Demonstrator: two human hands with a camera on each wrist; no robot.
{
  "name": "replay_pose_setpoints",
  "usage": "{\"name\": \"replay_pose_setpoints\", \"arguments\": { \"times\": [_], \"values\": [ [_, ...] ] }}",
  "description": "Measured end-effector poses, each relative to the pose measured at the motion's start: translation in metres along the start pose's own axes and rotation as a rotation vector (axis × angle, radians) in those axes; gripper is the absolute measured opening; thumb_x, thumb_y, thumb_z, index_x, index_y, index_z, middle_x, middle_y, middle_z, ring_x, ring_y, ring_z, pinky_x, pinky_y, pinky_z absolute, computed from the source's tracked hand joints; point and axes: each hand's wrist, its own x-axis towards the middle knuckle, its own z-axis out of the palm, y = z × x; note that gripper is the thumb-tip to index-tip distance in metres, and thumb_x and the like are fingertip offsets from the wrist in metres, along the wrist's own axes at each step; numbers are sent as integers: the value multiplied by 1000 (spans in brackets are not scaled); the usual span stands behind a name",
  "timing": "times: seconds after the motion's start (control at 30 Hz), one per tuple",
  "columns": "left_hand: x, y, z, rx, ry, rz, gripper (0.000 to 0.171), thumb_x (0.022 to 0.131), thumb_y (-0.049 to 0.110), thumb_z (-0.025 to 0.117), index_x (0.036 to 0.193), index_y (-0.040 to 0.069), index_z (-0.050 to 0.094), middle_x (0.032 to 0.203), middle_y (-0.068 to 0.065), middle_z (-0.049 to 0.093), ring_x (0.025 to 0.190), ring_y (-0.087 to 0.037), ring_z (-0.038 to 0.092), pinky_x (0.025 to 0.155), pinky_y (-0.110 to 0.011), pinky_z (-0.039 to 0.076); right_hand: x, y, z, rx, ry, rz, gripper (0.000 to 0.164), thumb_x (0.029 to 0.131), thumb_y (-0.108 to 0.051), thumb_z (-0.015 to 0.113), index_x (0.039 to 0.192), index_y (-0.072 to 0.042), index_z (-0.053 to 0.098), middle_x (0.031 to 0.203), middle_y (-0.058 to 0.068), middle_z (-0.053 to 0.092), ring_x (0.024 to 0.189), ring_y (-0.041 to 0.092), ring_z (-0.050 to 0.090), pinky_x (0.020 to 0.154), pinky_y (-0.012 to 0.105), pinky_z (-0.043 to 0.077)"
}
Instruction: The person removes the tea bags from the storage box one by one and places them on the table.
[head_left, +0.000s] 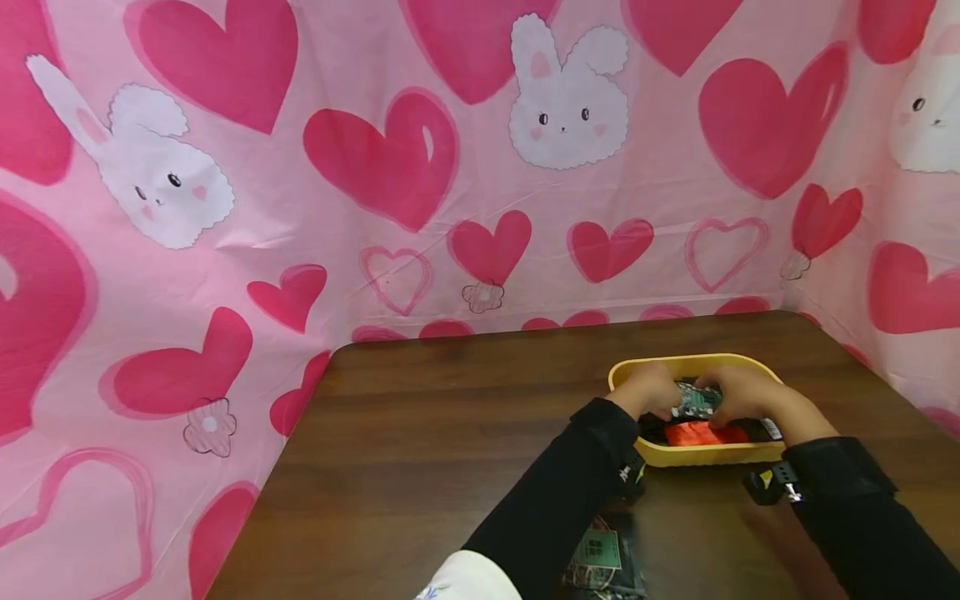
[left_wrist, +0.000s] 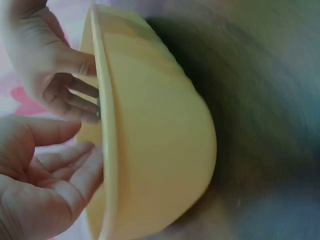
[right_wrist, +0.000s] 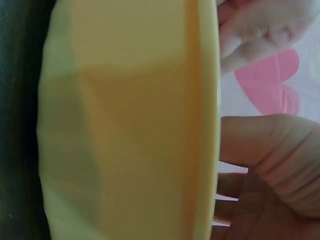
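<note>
Both hands reach over the rim of a yellow plastic bin (head_left: 712, 457) on the table's right side. Inside it a green circuit board (head_left: 696, 400) shows between them. My right hand (head_left: 742, 392) arches over the board's right side, fingers and thumb at its edges. At the board's left edge is my left hand (head_left: 651, 390); in the left wrist view its thumb and relaxed fingers (left_wrist: 82, 175) stand apart. A bright orange-red packet (head_left: 705, 432) lies in front of the board, among black items. In the right wrist view the bin wall (right_wrist: 135, 125) hides the right fingertips.
Nearer me on the brown wooden table (head_left: 450, 433), a clear bag with a green board and wires (head_left: 600, 550) lies partly under the left forearm. A pink cloth with hearts and rabbits (head_left: 570, 200) hangs behind the table and along its sides.
</note>
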Motion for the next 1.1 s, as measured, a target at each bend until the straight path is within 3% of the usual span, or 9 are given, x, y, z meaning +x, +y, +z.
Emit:
{"name": "replay_pose_setpoints", "arguments": {
  "times": [0.1,0.17,0.33,0.47,0.57,0.7,0.77,0.93,1.1],
  "values": [
    [2,-5,3,-351,57,-104,5,87,-7,56,85,-3,57,79,-9,52,72,-26,64,71,-36,58,3,-9,1,49,-8,-18,47,65,-12,83,104,7,65,94,12,66,82,27,59,79,54,52],
    [3,-9,2,-491,96,-135,5,85,-12,56,83,-7,55,81,-13,52,77,-31,66,75,-39,58,5,-15,1,69,-17,-28,46,67,-14,83,104,7,65,97,14,67,86,32,63,80,56,52],
    [2,-13,-1,-672,212,-175,12,77,-14,65,84,-8,57,82,-14,56,73,-30,70,72,-39,58,4,-23,0,93,-20,-37,49,70,-19,82,108,7,64,102,17,67,94,36,63,81,57,51],
    [-4,-17,-9,-766,209,-97,14,78,-13,67,89,-5,68,85,-11,65,72,-26,70,74,-39,58,0,-23,0,96,44,-25,61,73,-30,81,117,7,59,107,18,64,94,33,61,82,55,52],
    [-9,-25,-20,-867,137,9,22,80,-16,64,97,-3,70,91,-11,66,78,-27,69,75,-37,58,-3,-23,1,145,103,-45,71,76,-37,78,127,6,51,116,22,61,102,40,59,84,56,51],
    [-22,-36,-38,-937,75,82,23,81,-15,63,99,-2,70,92,-13,65,81,-28,69,74,-38,58,-10,-32,2,270,140,-90,76,80,-32,76,135,5,38,126,28,53,113,47,53,85,54,51],
    [-34,-41,-46,-933,52,105,22,81,-14,64,99,-2,70,92,-12,65,78,-26,69,75,-39,58,-15,-43,2,276,166,-113,77,80,-31,76,136,4,37,126,26,53,111,45,54,84,51,53],
    [-74,-70,-58,-820,-32,134,20,81,-9,67,98,0,67,80,-12,66,61,-18,65,74,-42,58,-30,-80,10,119,221,-191,85,74,-43,79,134,3,42,121,16,59,106,31,59,85,48,53],
    [-119,-112,-57,-731,-135,145,27,81,-11,66,104,0,59,75,-12,68,55,-15,62,64,-37,59,-43,-116,34,-22,190,-251,87,69,-59,76,131,-4,51,124,7,58,111,26,57,89,52,49]
  ]
}}
